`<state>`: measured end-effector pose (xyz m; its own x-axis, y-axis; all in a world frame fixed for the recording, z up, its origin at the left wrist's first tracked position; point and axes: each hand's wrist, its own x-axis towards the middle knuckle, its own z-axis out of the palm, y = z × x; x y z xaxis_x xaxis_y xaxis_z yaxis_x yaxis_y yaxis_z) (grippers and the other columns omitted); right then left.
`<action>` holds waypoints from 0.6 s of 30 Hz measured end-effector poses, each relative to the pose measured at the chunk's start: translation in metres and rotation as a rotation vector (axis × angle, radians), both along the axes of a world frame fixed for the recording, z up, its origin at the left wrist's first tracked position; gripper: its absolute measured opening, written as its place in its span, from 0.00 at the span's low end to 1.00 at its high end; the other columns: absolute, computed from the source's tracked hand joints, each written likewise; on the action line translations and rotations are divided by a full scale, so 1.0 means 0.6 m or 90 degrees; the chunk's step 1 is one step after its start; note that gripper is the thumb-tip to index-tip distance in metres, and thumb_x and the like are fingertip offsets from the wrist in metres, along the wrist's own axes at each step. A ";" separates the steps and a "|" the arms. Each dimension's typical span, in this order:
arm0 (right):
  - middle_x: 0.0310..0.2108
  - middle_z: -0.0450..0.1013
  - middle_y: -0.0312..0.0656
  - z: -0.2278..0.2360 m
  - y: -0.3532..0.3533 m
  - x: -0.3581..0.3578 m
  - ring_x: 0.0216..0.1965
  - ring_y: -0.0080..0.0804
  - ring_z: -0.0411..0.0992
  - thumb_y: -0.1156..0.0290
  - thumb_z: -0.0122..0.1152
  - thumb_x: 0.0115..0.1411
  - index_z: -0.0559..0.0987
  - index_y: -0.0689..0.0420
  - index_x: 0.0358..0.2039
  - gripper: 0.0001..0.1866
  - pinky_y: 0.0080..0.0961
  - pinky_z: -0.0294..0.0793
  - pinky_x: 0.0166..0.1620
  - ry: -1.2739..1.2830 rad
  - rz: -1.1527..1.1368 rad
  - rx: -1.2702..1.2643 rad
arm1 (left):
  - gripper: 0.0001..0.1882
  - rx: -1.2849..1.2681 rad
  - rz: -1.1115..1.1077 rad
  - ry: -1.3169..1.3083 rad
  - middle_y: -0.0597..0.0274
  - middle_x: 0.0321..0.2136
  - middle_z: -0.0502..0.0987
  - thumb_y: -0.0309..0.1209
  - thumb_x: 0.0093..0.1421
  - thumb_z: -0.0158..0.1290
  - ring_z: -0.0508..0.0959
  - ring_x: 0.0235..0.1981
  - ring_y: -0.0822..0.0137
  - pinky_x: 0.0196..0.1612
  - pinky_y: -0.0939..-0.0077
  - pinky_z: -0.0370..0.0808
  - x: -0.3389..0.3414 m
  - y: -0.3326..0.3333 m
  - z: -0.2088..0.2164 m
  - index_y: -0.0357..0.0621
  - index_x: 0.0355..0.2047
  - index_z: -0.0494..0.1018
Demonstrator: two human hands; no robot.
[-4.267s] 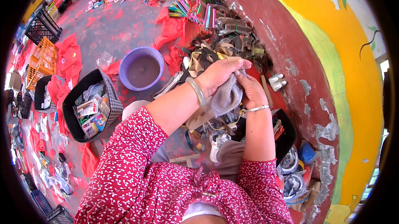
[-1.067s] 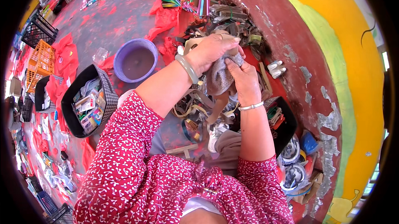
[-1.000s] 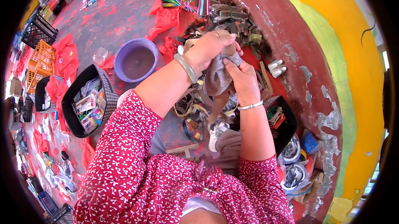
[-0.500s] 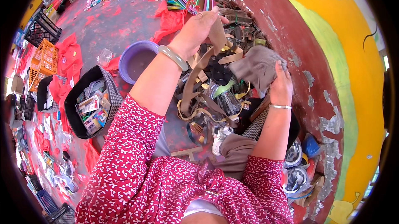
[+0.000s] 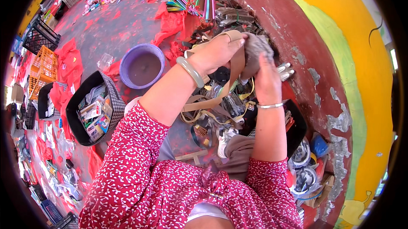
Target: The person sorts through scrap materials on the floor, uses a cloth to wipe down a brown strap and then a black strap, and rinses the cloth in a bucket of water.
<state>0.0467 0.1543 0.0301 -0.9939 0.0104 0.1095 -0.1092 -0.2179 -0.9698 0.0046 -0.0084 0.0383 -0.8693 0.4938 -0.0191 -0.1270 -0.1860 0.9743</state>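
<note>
My left hand [image 5: 217,54] is closed on a tan strap [image 5: 236,68], which loops over the fingers and hangs in a long curve toward the floor. Close beside it, my right hand [image 5: 268,81] grips a crumpled grey cloth [image 5: 257,51]. The cloth meets the strap near my left fingertips; whether the left fingers also pinch the cloth cannot be made out. Beneath both hands lies a heap of straps, clear-wrapped packets and dark pieces, with a clear packet [image 5: 233,104] showing below the strap.
Left of my arm stand a purple basin [image 5: 123,68] and a checked bin [image 5: 114,97] of small packages. An orange crate [image 5: 43,69] is farther left. A dark bin [image 5: 300,127] and wrapped round items [image 5: 305,179] sit by the peeling red wall [image 5: 293,29] on the right.
My hands have come together: the left moved right and lower with the strap, the right moved left with the cloth. A pale finger-shaped thing now shows beside my right hand.
</note>
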 end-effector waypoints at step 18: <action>0.41 0.71 0.36 -0.012 0.005 0.001 0.41 0.24 0.69 0.74 0.59 0.54 0.69 0.61 0.47 0.19 0.21 0.68 0.45 -0.155 0.099 -0.105 | 0.20 0.065 -0.095 -0.063 0.63 0.47 0.69 0.37 0.66 0.35 0.71 0.45 0.72 0.45 0.72 0.73 0.010 0.021 -0.013 0.49 0.58 0.59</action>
<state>0.0475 0.1571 0.0230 -0.9819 -0.1452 -0.1219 0.1681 -0.3702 -0.9136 0.0105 0.0042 0.0306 -0.7831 0.6204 -0.0443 -0.2552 -0.2556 0.9325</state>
